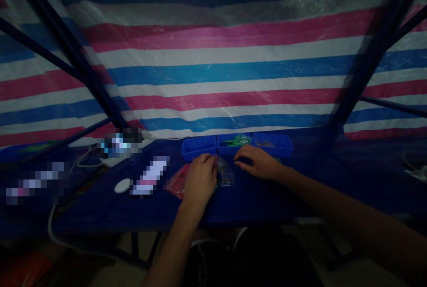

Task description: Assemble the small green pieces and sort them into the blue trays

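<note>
My left hand [201, 176] lies over the table with its fingers curled together at the left edge of a small clear plastic bag [227, 177]. Small items show dimly inside that bag. Beneath and left of this hand is a pink-red plastic bag [178, 182], partly covered by it. My right hand [258, 161] hovers right of the clear bag, fingers bent, a gap between thumb and forefinger and nothing visible in it. Just beyond the hands stand three blue trays: a left tray [199, 145], a middle tray holding green packets [238, 139], and a right tray [278, 142] with small, indistinct contents.
On the blue table [267, 202], a blurred-out phone-like object [151, 176] and a round white disc [122, 185] lie to the left. Behind them are a power strip [118, 158] and white cables. Dark metal posts [353, 69] and striped sheeting [233, 73] border the back.
</note>
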`<state>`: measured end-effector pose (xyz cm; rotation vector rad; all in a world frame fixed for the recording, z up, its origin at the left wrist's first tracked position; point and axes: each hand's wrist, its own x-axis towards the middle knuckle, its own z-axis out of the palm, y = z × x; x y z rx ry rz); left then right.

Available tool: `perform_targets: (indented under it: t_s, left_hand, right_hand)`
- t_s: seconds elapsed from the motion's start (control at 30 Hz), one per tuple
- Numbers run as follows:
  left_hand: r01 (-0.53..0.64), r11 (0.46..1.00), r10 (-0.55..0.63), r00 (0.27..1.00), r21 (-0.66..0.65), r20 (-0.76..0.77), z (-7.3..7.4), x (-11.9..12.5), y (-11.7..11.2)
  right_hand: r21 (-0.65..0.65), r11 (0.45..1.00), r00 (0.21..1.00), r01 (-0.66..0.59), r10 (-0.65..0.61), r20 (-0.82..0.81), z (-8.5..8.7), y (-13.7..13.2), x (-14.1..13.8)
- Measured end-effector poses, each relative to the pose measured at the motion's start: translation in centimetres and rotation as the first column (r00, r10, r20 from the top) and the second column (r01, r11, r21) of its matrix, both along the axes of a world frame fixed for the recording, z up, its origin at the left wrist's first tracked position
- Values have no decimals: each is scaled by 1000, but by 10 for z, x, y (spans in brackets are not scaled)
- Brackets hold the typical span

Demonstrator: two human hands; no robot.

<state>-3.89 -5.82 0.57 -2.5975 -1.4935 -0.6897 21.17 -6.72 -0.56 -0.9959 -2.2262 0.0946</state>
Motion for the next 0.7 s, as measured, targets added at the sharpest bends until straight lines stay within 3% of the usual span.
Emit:
perform_targets:
  t_s: [0.17,0.27,0.33,0.5,0.6,0.7]
  left_hand:
    - [94,994,-101,985,49,143,9,17,0]
    - [133,987,-153,955,93,254,19,28,-3]
    - [183,976,-212,924,117,318,26,37,-4]
    - [384,911,-403,754,151,519,40,60,-1]
    - [460,878,-426,630,130,649,41,69,7]
    - [488,865,-391,518,113,760,36,73,16]
  right_hand:
    - [-37,998,993,48,-51,-105,3,0,-1]
    - [-170,985,963,35,-79,-258,1,3,-2]
    - [-281,959,912,-42,-78,-402,-2,6,-3]
    - [-394,860,688,-325,-71,-722,-9,15,-4]
    - [-397,835,556,-381,-136,-820,-5,17,-2]
    - [-394,825,494,-405,-165,-854,1,15,0]
